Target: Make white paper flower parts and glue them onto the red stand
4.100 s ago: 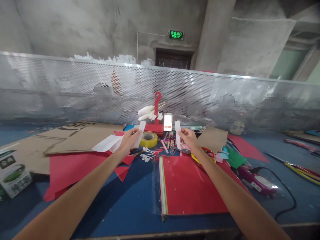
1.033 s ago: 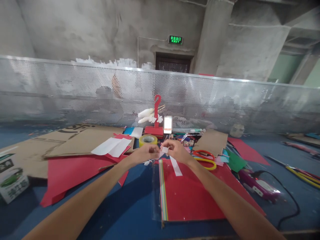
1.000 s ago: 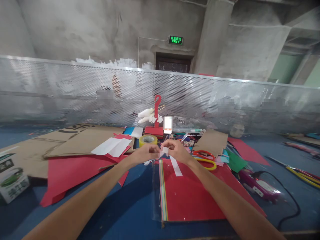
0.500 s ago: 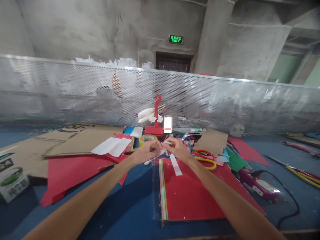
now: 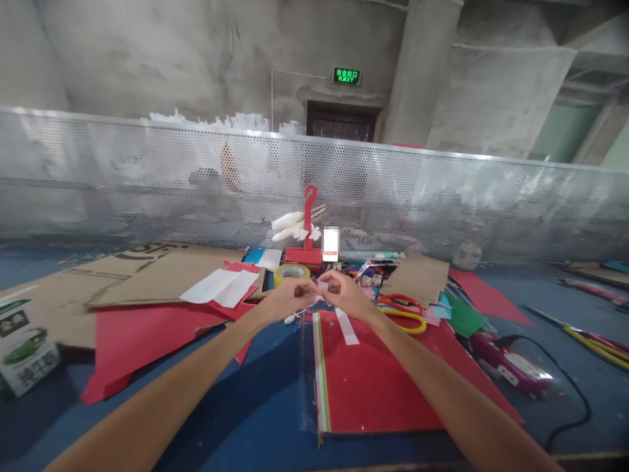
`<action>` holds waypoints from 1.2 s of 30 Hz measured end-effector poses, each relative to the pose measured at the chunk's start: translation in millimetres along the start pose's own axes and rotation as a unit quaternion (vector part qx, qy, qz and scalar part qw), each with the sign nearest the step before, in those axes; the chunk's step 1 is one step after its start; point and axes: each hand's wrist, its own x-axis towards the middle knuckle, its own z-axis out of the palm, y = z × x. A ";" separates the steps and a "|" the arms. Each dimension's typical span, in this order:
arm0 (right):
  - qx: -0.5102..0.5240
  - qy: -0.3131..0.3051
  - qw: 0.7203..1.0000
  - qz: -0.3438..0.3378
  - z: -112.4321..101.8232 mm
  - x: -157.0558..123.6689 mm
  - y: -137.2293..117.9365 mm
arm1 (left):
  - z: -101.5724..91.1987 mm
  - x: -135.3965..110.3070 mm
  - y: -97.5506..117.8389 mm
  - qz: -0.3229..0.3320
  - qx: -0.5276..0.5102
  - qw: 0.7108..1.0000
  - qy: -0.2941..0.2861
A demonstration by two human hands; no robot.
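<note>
Between my fingertips is a small piece of white paper (image 5: 322,286), mostly hidden by the fingers. My left hand (image 5: 293,294) pinches it from the left, and my right hand (image 5: 348,293) pinches it from the right; the two hands nearly meet. Below my right hand a white paper strip (image 5: 348,328) lies on a stack of red paper (image 5: 378,380) with coloured edges along its left side. Behind my left hand lies a roll of yellowish tape (image 5: 289,272). Red-and-yellow-handled scissors (image 5: 405,313) rest right of my right hand.
A red stand (image 5: 308,216) holding white flower shapes and a lit phone (image 5: 331,244) stand behind the hands. Cardboard (image 5: 162,275), folded white paper (image 5: 219,288) and a carton (image 5: 27,347) lie left. A purple corded device (image 5: 514,367) and long-bladed scissors (image 5: 584,337) lie right.
My fingers have drawn closer together around the small white paper, and less of it shows. My right fingers have curled inward. The things on the table stay where they were.
</note>
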 end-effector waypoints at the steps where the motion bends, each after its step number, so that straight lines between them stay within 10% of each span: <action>1: -0.011 0.007 1.000 -0.007 0.3 0.1 0.6 | -0.2 0.4 -0.5 -0.002 -0.001 1.000 0.008; 19: 0.090 -0.056 0.994 0.012 4.9 -5.0 -19.5 | 5.0 -0.6 12.2 -0.040 -0.190 0.975 0.109; 36: 0.062 -0.047 0.997 0.029 10.2 -3.6 -15.8 | 7.2 5.7 -4.1 0.003 -0.085 0.988 0.125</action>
